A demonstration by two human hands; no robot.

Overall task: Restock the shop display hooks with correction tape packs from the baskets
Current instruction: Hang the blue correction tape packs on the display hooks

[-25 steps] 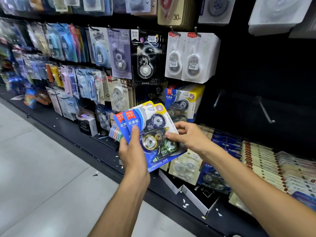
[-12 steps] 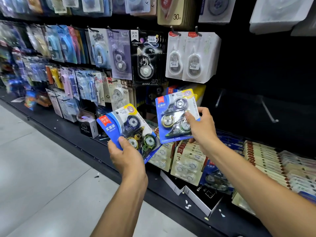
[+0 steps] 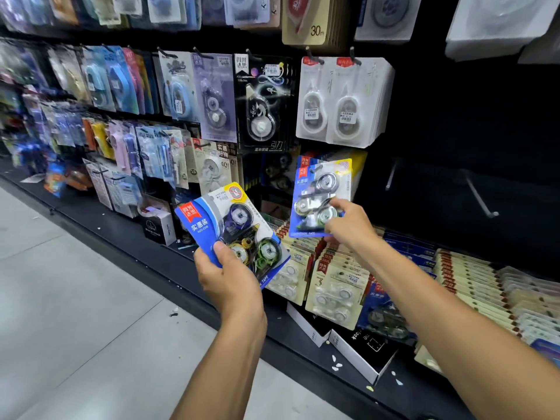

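Observation:
My left hand [image 3: 225, 275] grips a blue correction tape pack [image 3: 233, 230] by its lower edge, tilted, in front of the shelf. My right hand [image 3: 348, 225] pinches a second blue pack [image 3: 318, 194] at its lower right corner and holds it upright against the display wall, its top at a hook where more blue and yellow packs [image 3: 359, 165] hang behind it. Two bare metal hooks [image 3: 480, 197] stick out of the dark panel to the right.
White tape packs [image 3: 342, 101] hang above the right hand, black and purple ones [image 3: 263, 101] to their left. Rows of beige packs [image 3: 333, 286] and boxes [image 3: 360, 350] lie on the low black shelf. Grey floor tiles [image 3: 75, 313] lie to the left.
My right hand took one pack off the stack in my left hand and carried it up and right to the hook. My left hand dropped slightly with the remaining pack.

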